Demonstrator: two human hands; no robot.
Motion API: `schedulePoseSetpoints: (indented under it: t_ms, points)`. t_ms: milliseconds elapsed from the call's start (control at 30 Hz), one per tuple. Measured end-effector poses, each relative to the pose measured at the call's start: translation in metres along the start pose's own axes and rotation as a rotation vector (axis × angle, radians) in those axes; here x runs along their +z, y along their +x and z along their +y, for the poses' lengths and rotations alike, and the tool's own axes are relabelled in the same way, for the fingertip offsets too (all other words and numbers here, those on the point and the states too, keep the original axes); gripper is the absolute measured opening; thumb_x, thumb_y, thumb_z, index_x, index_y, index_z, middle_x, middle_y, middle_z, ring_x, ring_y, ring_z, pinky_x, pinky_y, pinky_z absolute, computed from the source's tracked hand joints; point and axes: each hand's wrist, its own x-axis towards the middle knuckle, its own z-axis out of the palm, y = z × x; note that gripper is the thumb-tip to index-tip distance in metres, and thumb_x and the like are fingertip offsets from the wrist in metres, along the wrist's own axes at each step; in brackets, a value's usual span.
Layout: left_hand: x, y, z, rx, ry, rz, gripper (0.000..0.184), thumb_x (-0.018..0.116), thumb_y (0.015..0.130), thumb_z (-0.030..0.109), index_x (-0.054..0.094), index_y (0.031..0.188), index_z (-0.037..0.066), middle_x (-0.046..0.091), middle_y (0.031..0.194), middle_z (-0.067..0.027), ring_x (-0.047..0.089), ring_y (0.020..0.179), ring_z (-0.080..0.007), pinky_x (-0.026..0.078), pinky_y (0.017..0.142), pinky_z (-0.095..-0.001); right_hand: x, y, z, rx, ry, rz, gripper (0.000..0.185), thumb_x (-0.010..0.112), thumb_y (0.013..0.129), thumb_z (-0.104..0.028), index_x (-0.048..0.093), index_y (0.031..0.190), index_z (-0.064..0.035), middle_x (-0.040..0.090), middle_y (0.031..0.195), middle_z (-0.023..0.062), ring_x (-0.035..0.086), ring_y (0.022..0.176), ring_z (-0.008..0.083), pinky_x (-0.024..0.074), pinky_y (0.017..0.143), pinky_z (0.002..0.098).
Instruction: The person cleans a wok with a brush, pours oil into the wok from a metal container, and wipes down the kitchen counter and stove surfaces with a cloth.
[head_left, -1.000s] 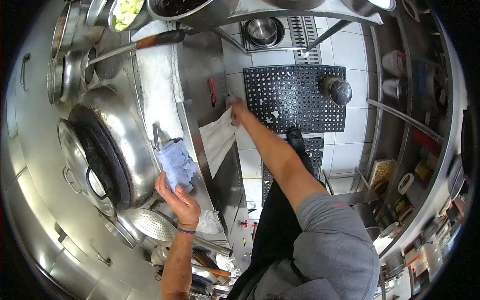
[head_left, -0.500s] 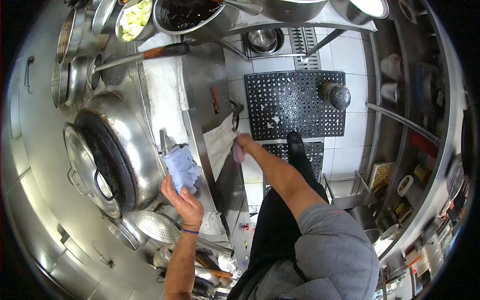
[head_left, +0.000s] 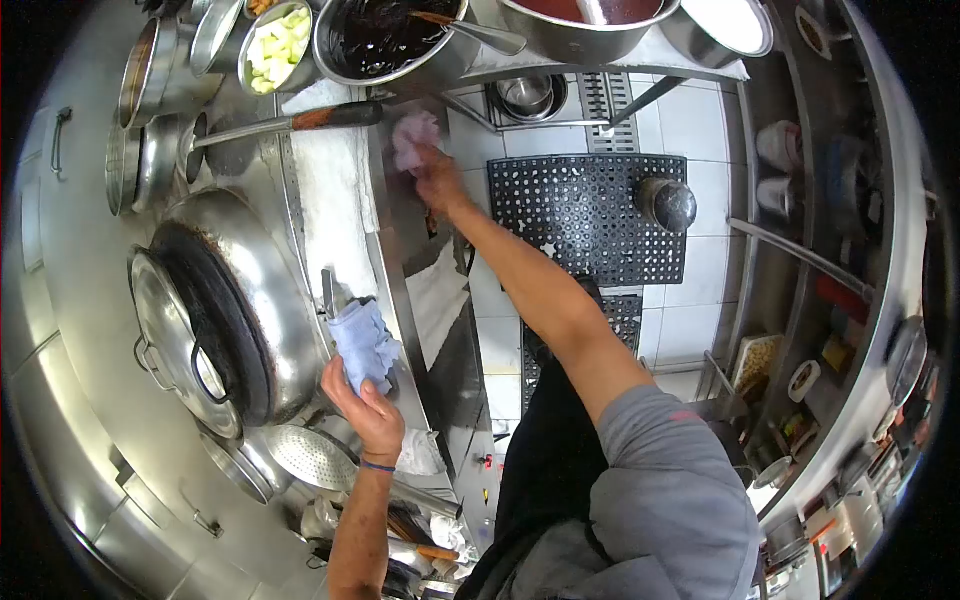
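My left hand (head_left: 367, 415) is closed round the lower end of a folded blue cloth (head_left: 362, 345) at the counter's edge. A short metal piece (head_left: 328, 292) sticks up just beyond that cloth. Stretched forward, my right hand (head_left: 437, 182) holds a pink cloth (head_left: 415, 140) against the upper part of the steel counter front (head_left: 395, 195). A white towel (head_left: 437, 305) hangs on that front, below my right hand. Another white towel (head_left: 330, 200) lies along the counter top.
A large wok (head_left: 250, 300) with a lid (head_left: 170, 335) stands on the left. Pots of dark sauce (head_left: 385, 35) and cut green pieces (head_left: 275, 55) are at the top. A ladle (head_left: 265, 128) crosses the counter. A black mat (head_left: 570, 215) and metal container (head_left: 667, 204) are on the floor.
My right hand has moved from beside the hanging towel forward and up along the counter front, carrying the pink cloth. My left hand stays on the blue cloth. The view has shifted slightly.
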Motion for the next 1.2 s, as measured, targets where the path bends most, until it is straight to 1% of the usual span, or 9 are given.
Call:
schedulePoseSetpoints:
  t_ms: [67,167,233,400,633,733,967,1100,1200]
  points:
    - [0.001,-0.001,0.000,-0.001,0.012,0.000,0.049,0.037,0.105,0.027,0.035,0.137,-0.010,0.041,0.134,-0.0262,0.041,0.125,-0.0387,0.028,0.110,-0.0449,-0.015,-0.003,0.083,0.091,-0.162,-0.100,0.058,0.055,0.076,0.005,0.059,0.131,-0.0126,0.055,0.135,0.0217,0.050,0.128,0.0384,0.0447,0.101,0.0395]
    - [-0.001,0.001,0.001,-0.003,0.033,-0.005,0.049,0.037,0.105,0.028,0.035,0.137,-0.010,0.041,0.134,-0.0262,0.041,0.126,-0.0392,0.028,0.110,-0.0459,-0.028,-0.008,0.015,0.590,-0.064,-0.088,0.048,0.053,0.082,0.001,0.060,0.128,-0.0085,0.060,0.125,0.0219,0.056,0.117,0.0408,0.0464,0.097,0.0424]
    - [-0.001,0.002,0.004,-0.013,0.035,-0.001,0.050,0.036,0.105,0.028,0.035,0.138,-0.010,0.041,0.135,-0.0261,0.040,0.126,-0.0394,0.027,0.110,-0.0463,-0.021,-0.002,-0.016,0.582,-0.126,-0.008,0.042,0.051,0.085,0.000,0.060,0.126,-0.0054,0.063,0.119,0.0220,0.059,0.111,0.0419,0.0472,0.094,0.0431]
    - [0.002,0.004,0.001,-0.029,0.012,0.007,0.055,0.039,0.103,0.032,0.034,0.139,-0.010,0.041,0.136,-0.0276,0.041,0.126,-0.0423,0.028,0.109,-0.0509,0.003,0.025,-0.015,0.000,-0.241,0.095,0.040,0.051,0.087,-0.002,0.058,0.126,-0.0038,0.062,0.118,0.0236,0.058,0.114,0.0398,0.0453,0.097,0.0413]
    - [0.000,-0.001,-0.002,-0.057,0.009,0.002,0.056,0.038,0.103,0.034,0.034,0.139,-0.009,0.042,0.137,-0.0284,0.041,0.127,-0.0418,0.029,0.109,-0.0503,-0.015,0.029,0.112,0.287,-0.290,0.050,0.030,0.051,0.093,-0.018,0.060,0.119,-0.0048,0.066,0.111,0.0221,0.062,0.102,0.0435,0.0503,0.086,0.0456]
    - [0.001,-0.002,-0.005,-0.057,0.015,-0.011,0.056,0.037,0.104,0.034,0.034,0.139,-0.009,0.041,0.137,-0.0284,0.040,0.127,-0.0416,0.029,0.109,-0.0500,-0.023,-0.025,0.142,0.459,-0.059,0.037,0.030,0.052,0.094,-0.020,0.060,0.117,-0.0028,0.067,0.106,0.0169,0.062,0.099,0.0381,0.0497,0.085,0.0428]
    - [0.003,-0.004,-0.004,-0.076,-0.006,0.008,0.056,0.036,0.104,0.034,0.034,0.140,-0.009,0.041,0.136,-0.0277,0.040,0.127,-0.0407,0.029,0.109,-0.0484,-0.032,-0.334,0.113,0.451,-0.296,-0.150,0.046,0.061,0.087,-0.009,0.052,0.133,-0.0113,0.051,0.139,0.0135,0.048,0.128,0.0302,0.0468,0.097,0.0415]
    - [0.006,-0.006,-0.005,-0.080,-0.022,0.044,0.055,0.039,0.104,0.034,0.035,0.139,-0.009,0.042,0.133,-0.0267,0.041,0.125,-0.0407,0.029,0.109,-0.0470,-0.006,-0.489,0.011,1.137,-0.585,-0.470,0.055,0.056,0.092,-0.026,0.036,0.142,-0.0169,0.056,0.133,0.0163,0.063,0.105,0.0377,0.0533,0.082,0.0455]
    - [0.005,-0.005,-0.004,-0.063,-0.010,0.045,0.054,0.040,0.104,0.033,0.036,0.138,-0.008,0.042,0.133,-0.0265,0.041,0.125,-0.0401,0.029,0.109,-0.0467,0.004,-0.543,-0.026,0.872,-0.298,-0.232,0.036,0.062,0.087,-0.034,0.065,0.116,-0.0124,0.071,0.083,0.0133,0.069,0.080,0.0328,0.0542,0.067,0.0455]
